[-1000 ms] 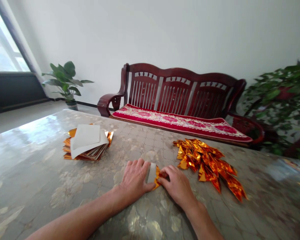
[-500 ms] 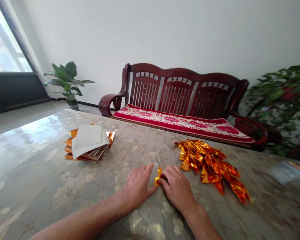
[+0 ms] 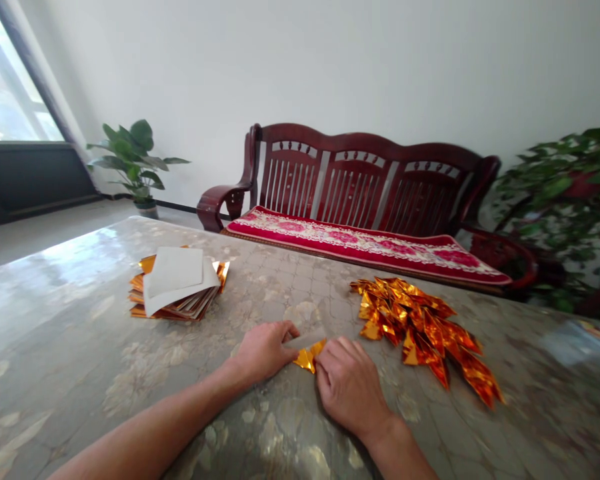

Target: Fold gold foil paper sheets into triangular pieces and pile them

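Gold foil sheets (image 3: 185, 311) lie stacked under white paper (image 3: 173, 270) on the counter (image 3: 55, 320), within reach. Left hand (image 3: 263, 351) and right hand (image 3: 347, 393) close their fingers (image 3: 289, 331) on a white-backed foil piece (image 3: 306, 358), steadying it against the counter; folded foil pieces (image 3: 423, 330) heap farther right.

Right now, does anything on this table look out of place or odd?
Slightly: the white sheets on the gold foil stack sit skewed, overhanging its edge, and the folded foil pieces lie in a loose heap.
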`<control>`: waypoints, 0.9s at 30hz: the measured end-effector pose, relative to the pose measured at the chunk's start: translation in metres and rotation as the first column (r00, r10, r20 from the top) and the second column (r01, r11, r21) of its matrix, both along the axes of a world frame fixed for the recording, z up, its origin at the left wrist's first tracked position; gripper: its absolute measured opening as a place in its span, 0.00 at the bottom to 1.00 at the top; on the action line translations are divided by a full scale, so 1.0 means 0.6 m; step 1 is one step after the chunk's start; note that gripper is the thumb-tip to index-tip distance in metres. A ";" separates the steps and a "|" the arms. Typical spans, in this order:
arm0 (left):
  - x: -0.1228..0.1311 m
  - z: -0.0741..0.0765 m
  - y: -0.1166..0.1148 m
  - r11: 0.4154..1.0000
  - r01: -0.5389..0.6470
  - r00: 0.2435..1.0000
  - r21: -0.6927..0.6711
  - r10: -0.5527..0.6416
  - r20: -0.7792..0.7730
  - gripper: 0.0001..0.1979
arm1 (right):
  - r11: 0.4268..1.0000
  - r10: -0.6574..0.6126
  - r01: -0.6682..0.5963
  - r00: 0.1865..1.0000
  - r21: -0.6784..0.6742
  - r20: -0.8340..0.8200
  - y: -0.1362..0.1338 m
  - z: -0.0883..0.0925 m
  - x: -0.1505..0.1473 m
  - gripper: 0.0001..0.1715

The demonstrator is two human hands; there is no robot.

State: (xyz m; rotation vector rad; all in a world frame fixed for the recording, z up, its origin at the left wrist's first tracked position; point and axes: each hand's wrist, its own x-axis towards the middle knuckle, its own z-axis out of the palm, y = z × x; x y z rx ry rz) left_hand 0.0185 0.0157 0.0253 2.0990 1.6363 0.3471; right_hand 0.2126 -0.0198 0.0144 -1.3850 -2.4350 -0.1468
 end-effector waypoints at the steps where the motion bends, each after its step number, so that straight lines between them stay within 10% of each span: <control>1: -0.001 0.002 0.002 1.000 0.001 1.000 -0.001 -0.001 -0.008 0.09 | 1.000 0.011 -0.011 1.000 -0.003 -0.012 -0.001 -0.001 -0.002 0.10; 18: 0.008 -0.012 -0.014 0.930 0.210 0.953 0.303 -0.126 -0.274 0.04 | 0.989 0.133 -0.137 0.987 -0.049 -0.091 0.015 -0.004 0.012 0.11; 27: 0.001 -0.029 0.017 0.815 0.406 0.899 0.414 -0.275 -0.339 0.06 | 0.999 -0.044 0.046 0.987 0.007 -0.152 0.021 -0.011 0.011 0.11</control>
